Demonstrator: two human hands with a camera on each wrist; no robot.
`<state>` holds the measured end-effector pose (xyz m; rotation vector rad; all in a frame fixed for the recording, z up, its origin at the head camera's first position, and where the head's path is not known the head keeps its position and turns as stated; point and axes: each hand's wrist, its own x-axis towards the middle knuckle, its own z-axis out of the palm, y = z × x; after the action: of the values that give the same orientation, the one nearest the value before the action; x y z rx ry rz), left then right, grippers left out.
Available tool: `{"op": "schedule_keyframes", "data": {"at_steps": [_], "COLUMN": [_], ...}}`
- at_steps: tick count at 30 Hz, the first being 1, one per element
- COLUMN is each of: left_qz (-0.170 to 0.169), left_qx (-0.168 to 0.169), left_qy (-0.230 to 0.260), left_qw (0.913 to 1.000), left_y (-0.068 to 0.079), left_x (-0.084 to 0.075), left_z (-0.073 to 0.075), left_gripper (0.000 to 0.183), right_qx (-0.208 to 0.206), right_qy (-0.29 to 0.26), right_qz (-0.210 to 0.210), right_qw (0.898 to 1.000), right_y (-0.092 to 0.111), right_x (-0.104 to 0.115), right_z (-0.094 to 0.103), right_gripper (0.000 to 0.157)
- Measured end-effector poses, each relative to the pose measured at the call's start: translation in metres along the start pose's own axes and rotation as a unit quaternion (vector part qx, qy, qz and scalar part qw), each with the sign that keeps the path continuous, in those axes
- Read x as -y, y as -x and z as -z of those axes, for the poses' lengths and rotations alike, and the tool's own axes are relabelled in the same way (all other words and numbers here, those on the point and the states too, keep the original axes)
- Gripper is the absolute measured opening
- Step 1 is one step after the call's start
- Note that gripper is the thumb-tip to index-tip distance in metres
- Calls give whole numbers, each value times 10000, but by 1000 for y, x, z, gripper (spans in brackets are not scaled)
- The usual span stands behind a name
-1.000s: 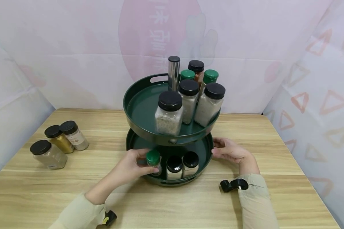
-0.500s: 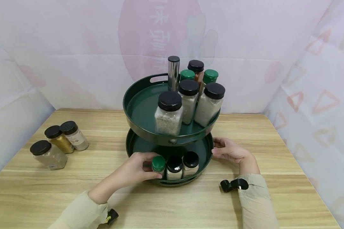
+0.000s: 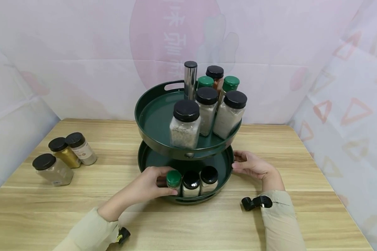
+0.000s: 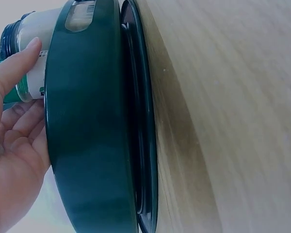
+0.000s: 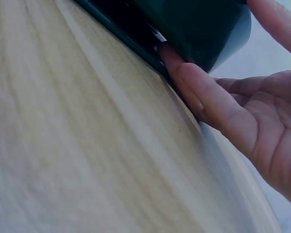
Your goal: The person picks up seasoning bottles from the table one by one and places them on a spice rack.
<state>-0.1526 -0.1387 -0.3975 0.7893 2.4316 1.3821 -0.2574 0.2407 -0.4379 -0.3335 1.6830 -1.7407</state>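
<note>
In the head view a dark green two-tier spice rack (image 3: 150, 141) stands on the table. My left hand (image 3: 150, 184) holds a small green-capped spice jar (image 3: 174, 179) at the front of the lower tier, thumb in front and fingers behind. The jar is upright, beside two black-capped jars (image 3: 191, 181) in the same tray. In the left wrist view my thumb lies along the jar (image 4: 36, 80), above the tray wall (image 4: 87, 126). My right hand (image 3: 251, 165) grips the lower tray's right side; in the right wrist view its fingers (image 5: 203, 90) reach beneath the tray wall, thumb near the rim.
Several jars, among them a clear black-lidded jar (image 3: 185, 129), crowd the right part of the upper tier with a silver cylinder (image 3: 190, 80). Black-lidded jars (image 3: 54, 170) stand on the table at left. A printed cloth backdrop (image 3: 97, 69) rises behind the table.
My left hand has moved the green-capped jar slightly right and lower, up beside the black-capped jars; it stays there over the last half second. My right hand has not moved.
</note>
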Motion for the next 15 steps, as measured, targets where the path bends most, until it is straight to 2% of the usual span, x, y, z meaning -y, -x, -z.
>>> {"op": "schedule_keyframes", "data": {"at_steps": [6, 11, 15], "left_qz": [-37, 56, -36], "left_qx": [-83, -216, -371], "left_qy": [-254, -225, -397], "left_qw": [9996, 9995, 9985], "left_y": [4, 16, 29], "left_x": [2, 6, 9], "left_z": [5, 21, 36], "left_gripper": [46, 57, 61], "right_qx": [19, 27, 13], "right_qy": [-1, -23, -5], "right_qz": [-4, -31, -37], "right_qw": [10000, 10000, 10000], "right_y": [-1, -1, -1], "right_x": [-1, -1, -1], "right_z": [1, 1, 1], "right_gripper": [84, 83, 84]}}
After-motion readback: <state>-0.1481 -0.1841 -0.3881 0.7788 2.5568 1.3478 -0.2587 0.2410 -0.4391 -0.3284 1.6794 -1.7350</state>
